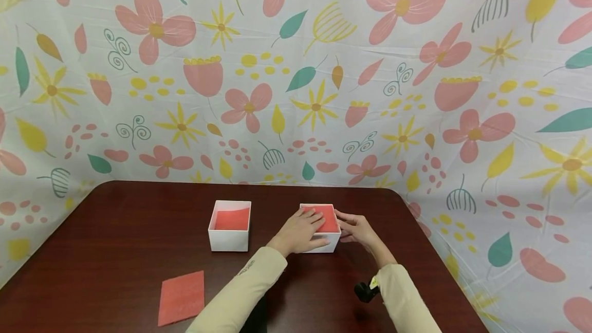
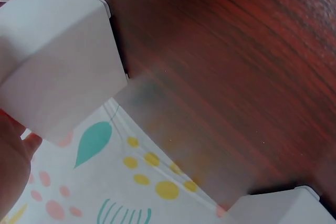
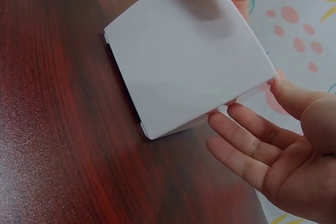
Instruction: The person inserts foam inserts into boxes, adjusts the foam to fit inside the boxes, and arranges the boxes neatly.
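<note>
A white open-topped box (image 1: 326,245) with a red sheet (image 1: 328,218) in its mouth stands on the right half of the table. My left hand (image 1: 298,233) lies over that sheet with straight fingers, its thumb along the near side of the box. At the box's right side is my right hand (image 1: 361,231). In the right wrist view its thumb (image 3: 289,95) touches the box's upper corner, and its loosely spread fingers (image 3: 247,156) meet the side wall. The left wrist view shows only part of the left hand (image 2: 13,166) beside the box wall (image 2: 68,66).
To the left stands a second white box (image 1: 228,241) with a red sheet (image 1: 233,220) inside. Another red sheet (image 1: 182,298) lies flat at the near left of the dark wooden table (image 1: 139,230). A flowered cloth (image 1: 277,66) hangs behind the table's far edge.
</note>
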`<state>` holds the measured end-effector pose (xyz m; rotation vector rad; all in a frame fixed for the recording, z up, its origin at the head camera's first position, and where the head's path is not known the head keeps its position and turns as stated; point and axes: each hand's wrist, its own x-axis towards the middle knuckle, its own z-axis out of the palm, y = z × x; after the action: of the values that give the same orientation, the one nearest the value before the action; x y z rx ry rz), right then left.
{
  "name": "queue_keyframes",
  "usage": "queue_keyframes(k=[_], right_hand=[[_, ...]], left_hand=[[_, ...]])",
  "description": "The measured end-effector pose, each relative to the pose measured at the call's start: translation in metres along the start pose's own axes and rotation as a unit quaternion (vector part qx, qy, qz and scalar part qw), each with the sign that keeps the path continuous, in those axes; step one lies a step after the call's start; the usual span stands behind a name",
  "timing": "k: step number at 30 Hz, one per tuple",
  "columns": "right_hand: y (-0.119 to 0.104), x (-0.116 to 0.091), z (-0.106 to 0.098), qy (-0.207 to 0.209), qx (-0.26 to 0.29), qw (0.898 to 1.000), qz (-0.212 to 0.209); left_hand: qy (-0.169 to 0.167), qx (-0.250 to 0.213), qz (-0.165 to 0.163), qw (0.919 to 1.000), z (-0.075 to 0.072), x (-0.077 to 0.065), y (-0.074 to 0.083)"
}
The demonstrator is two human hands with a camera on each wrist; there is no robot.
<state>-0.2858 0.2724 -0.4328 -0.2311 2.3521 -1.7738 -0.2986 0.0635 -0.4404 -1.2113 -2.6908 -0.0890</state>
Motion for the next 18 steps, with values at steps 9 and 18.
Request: queue_keyframes(k=[9,18], right_hand=[[0.0029,0.0018,-0.0014,0.002,0.007,1.000,0.003],[0.0054,0.0023,-0.0020,-0.005,0.016,1.000,0.000]], left_hand=[[-0.003,0.028,-0.007,0.9996,0.0028,0.0023,0.0030],[-0.002,0.037,0.009,0.9993,-0.0028,0.0029,0.0059]])
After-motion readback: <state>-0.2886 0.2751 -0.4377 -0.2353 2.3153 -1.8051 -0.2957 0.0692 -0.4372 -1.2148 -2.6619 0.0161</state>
